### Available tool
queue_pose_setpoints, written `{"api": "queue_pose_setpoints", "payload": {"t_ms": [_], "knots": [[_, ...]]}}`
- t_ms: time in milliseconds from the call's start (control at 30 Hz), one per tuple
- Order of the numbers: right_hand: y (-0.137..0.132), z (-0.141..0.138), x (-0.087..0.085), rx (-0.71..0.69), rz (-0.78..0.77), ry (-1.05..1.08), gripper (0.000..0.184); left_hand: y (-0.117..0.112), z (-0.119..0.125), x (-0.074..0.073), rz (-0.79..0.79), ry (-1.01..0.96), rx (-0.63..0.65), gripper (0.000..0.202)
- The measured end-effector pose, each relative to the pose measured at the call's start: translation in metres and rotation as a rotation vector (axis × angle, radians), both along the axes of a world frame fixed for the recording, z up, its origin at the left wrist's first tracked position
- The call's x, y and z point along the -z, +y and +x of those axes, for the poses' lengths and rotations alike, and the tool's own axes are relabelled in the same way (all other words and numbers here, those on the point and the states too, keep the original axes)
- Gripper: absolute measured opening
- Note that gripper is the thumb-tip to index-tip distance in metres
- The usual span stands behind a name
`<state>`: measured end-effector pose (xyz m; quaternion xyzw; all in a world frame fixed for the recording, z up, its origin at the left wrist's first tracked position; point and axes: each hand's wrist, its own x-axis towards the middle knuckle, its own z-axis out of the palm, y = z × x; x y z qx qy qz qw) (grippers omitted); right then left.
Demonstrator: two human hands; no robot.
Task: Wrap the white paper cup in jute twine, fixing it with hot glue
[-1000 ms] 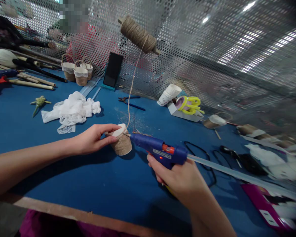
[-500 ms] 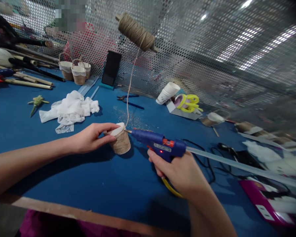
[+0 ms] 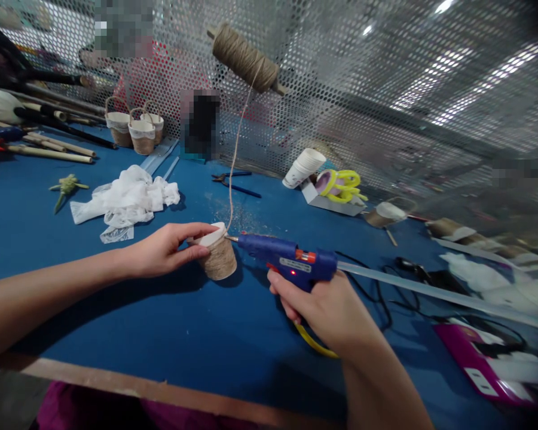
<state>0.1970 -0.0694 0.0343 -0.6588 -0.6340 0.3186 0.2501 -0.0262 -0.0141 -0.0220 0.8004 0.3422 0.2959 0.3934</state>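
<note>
Between its thumb and fingers, my left hand (image 3: 174, 249) pinches the rim of a small paper cup (image 3: 219, 260), tilted a little above or on the blue table. Twine covers the cup's side up to a white band at the rim. From the cup, a twine strand (image 3: 237, 149) runs up to a twine spool (image 3: 245, 58) on a wooden rod. My right hand (image 3: 318, 304) is wrapped round the handle of a blue glue gun (image 3: 287, 257), whose red light is lit. Its nozzle meets the cup near the rim, where the strand leaves. A long clear glue stick (image 3: 403, 289) sticks out behind.
Pliers (image 3: 237, 184) lie behind the cup, white lace (image 3: 130, 197) to their left. Several twine-covered baskets (image 3: 142, 137) stand at the back by a perforated metal screen (image 3: 341, 77). Stacked paper cups (image 3: 302, 168), a black cord (image 3: 379, 310) and a magenta power strip (image 3: 470, 358) are on the right.
Hardly anything differs. Both hands, the cup and the glue gun hold nearly the same positions, with the nozzle still at the rim; the whole view has shifted very slightly.
</note>
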Motion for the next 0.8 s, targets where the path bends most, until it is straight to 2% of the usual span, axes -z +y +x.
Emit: {"api": "queue_pose_setpoints", "payload": {"t_ms": [233,533,800], "knots": [[-0.0005,-0.0015,-0.0005,-0.051,-0.040,0.020,0.017,0.0006,-0.0009,0.0006,0.000,0.005,-0.004,0.041],[0.0038,0.0046,0.0025,-0.018,-0.048,-0.003,0.022,0.0001,0.0005,-0.0002,0.025,0.012,-0.013,0.040],[0.0001,-0.0024,0.0070,-0.064,0.016,0.020,0.018,0.0002,0.0027,-0.0033,0.016,0.000,-0.014,0.038]]}}
